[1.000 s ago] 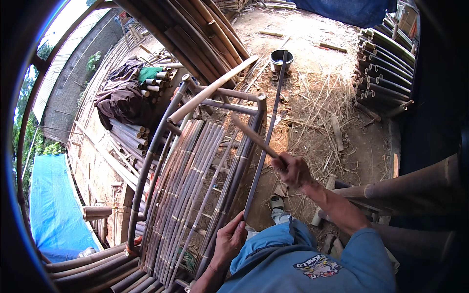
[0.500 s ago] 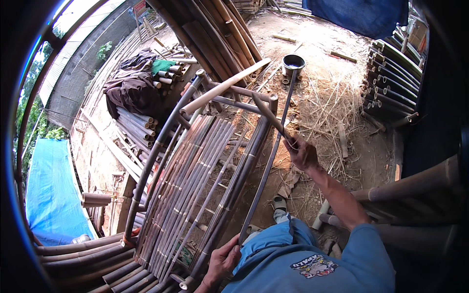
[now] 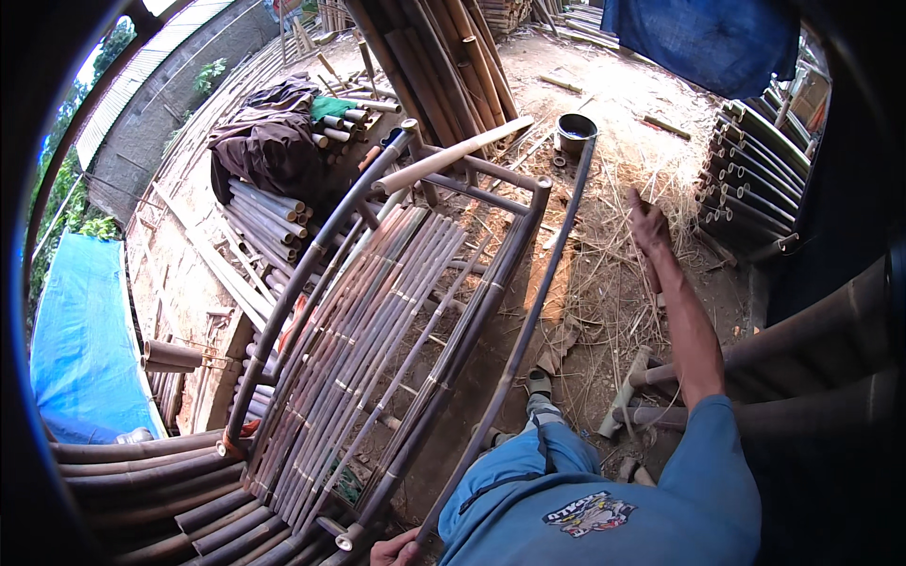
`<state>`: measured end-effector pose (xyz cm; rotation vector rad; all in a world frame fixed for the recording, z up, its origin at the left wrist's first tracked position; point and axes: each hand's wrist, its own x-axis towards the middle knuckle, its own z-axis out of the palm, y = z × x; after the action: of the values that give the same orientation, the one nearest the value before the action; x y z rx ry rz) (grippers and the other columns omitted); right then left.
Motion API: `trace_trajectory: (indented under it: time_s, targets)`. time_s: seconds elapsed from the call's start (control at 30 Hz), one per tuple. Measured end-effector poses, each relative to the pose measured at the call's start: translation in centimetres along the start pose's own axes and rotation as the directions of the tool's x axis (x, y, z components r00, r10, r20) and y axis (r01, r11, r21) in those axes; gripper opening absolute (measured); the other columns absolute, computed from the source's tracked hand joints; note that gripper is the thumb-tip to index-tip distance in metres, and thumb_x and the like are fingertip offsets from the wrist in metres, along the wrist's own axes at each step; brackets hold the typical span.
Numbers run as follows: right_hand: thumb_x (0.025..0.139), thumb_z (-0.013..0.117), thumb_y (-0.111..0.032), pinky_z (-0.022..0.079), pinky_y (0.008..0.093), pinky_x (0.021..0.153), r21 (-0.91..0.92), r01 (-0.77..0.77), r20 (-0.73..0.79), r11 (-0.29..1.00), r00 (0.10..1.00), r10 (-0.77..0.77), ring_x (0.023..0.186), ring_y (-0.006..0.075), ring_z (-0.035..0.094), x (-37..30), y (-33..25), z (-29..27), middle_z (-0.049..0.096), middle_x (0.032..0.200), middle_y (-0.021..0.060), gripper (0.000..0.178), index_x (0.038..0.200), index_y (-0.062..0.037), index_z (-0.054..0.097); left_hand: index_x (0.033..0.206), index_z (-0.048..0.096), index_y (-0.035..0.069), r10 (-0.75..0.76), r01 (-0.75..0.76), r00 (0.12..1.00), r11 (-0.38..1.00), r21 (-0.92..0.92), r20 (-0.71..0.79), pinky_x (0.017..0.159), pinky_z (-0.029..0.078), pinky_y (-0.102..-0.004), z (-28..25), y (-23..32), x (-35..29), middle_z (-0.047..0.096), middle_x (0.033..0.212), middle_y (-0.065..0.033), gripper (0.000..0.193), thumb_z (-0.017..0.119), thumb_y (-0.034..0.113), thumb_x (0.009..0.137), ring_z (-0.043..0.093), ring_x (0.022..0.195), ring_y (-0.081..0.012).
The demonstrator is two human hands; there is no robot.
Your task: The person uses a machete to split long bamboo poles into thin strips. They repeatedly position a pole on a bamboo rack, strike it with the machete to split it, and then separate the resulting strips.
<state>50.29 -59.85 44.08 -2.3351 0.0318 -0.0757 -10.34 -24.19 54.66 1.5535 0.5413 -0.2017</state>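
Bamboo pole point(image 3: 528, 321): long, stiff, likely light; left hand point(image 3: 396, 548) grips its lower end, right hand point(image 3: 649, 219) raised apart, fingers' state unclear.

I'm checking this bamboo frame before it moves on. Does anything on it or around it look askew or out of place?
One pale bamboo piece lies slanted across the top end of the dark bamboo frame, unlike the dark slats running lengthwise. A long dark pole leans loose along the frame's side, the left hand at its lower end. Straw litters the ground.
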Motion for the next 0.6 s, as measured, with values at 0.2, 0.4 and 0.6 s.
trace_trajectory:
  time_s: [0.2,0.4,0.6]
  targets:
    - [0.085,0.057,-0.062,0.042,0.0261,0.04,-0.141,-0.317,0.079,0.938,0.941,0.33,0.041,0.0125,0.049,-2.4,-2.0,-0.2,0.05,0.052,0.0016,0.06,0.072,-0.0034,0.057,0.112,0.061,-0.003,0.219,-0.235,0.939,0.971,-0.032,-0.267,0.046,0.028,-0.0185,-7.7,-4.1,-1.3,0.051,0.064,0.004,0.05,0.062,0.042,0.091,0.039,0.049,-0.002]
    - [0.088,0.067,-0.028,0.044,0.0215,0.04,0.151,-0.396,0.693,0.906,0.696,0.189,0.047,0.009,0.053,-19.1,-8.0,12.0,0.064,0.076,0.0089,0.037,0.099,0.0053,0.057,0.08,0.042,0.009,0.479,-0.611,0.586,0.791,0.032,-0.654,0.038,0.021,-0.0186,-8.9,6.8,4.0,0.035,0.06,0.0034,0.039,0.052,0.042,0.096,0.027,0.042,-0.0034]
    - [0.087,0.066,-0.045,0.048,0.0288,0.041,0.15,-0.693,0.928,0.706,0.344,0.141,0.044,0.0098,0.053,-32.5,-13.9,22.1,0.068,0.077,0.0175,0.053,0.1,0.0054,0.055,0.071,0.028,0.014,0.51,-0.923,0.221,0.384,-0.01,-0.831,0.042,0.021,-0.0229,-8.6,8.9,6.4,0.023,0.062,0.0028,0.045,0.031,0.047,0.102,0.018,0.046,-0.0063]
